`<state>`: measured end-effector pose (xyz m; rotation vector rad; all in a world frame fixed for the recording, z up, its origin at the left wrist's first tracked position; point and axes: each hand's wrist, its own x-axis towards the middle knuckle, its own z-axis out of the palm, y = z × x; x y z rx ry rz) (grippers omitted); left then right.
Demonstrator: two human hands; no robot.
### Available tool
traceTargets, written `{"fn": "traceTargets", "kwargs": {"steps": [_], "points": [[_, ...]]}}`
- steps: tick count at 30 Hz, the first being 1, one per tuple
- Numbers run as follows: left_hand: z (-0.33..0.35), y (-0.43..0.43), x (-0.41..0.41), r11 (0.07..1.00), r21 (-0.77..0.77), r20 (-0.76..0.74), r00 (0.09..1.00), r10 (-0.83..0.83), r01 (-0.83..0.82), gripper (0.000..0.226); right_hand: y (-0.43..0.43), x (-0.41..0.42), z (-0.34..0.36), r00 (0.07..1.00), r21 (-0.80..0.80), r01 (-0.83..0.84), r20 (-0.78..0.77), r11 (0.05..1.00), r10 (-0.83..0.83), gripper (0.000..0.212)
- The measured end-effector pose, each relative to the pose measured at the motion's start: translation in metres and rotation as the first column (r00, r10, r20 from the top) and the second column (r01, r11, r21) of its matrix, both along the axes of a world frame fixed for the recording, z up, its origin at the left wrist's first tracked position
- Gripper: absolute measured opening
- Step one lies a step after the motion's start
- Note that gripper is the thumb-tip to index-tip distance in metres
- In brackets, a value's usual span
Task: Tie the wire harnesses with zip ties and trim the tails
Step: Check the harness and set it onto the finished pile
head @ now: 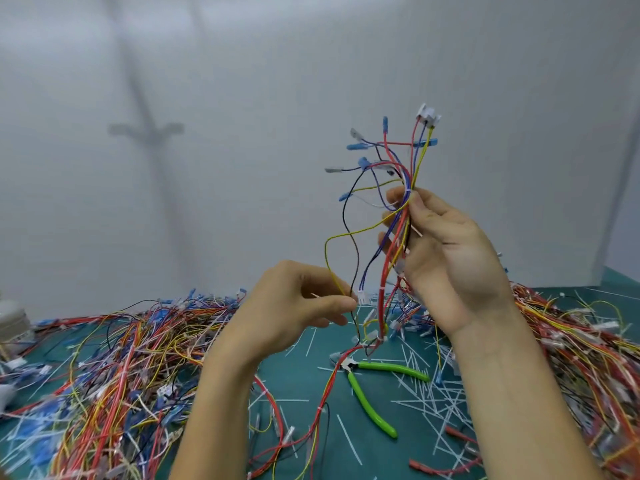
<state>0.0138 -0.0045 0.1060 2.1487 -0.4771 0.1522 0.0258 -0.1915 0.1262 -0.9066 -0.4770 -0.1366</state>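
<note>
Handling: the wire harness (412, 174) looks light and floppy, its loose ends springing outward; it is best taken at the bundled trunk, not by the terminals.
Left hand (298, 306): low, left of the harness, thumb and fingertips pinched on the yellow wire (326, 247); perhaps a zip tie too, but it is too blurred to tell.
Harness place: upright in the air, right of centre, above the green mat (304, 375).
Right hand (450, 265): raised, palm toward the camera, fingers curled round the trunk.
</note>
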Motion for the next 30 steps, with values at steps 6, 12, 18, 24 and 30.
{"fn": "traceTargets", "kwargs": {"steps": [6,12,18,24,30], "points": [[0.005,0.006,-0.001,0.946,-0.321,0.137,0.985,0.104,-0.055,0.015,-0.007,0.003,0.0,0.997,0.129,-0.062,-0.034,0.99,0.067,0.015],[0.011,0.011,-0.002,0.669,-0.743,0.009,1.0,0.029,-0.013,0.023,-0.008,0.004,-0.002,0.992,0.122,-0.112,-0.047,0.986,0.119,0.016],[0.015,0.003,-0.007,0.688,-0.726,-0.035,0.998,-0.049,0.008,0.023,-0.006,0.002,-0.001,0.991,0.1,-0.12,-0.043,0.988,0.125,0.017],[0.015,0.001,-0.007,0.737,-0.675,-0.065,0.997,-0.044,-0.011,0.024,-0.007,0.001,0.0,0.994,0.072,-0.082,-0.066,0.994,0.086,0.016],[0.009,-0.003,-0.003,0.906,-0.385,0.099,0.967,0.233,-0.179,0.013,0.001,-0.003,0.002,0.991,-0.06,0.128,-0.041,0.99,-0.131,0.009]]}}
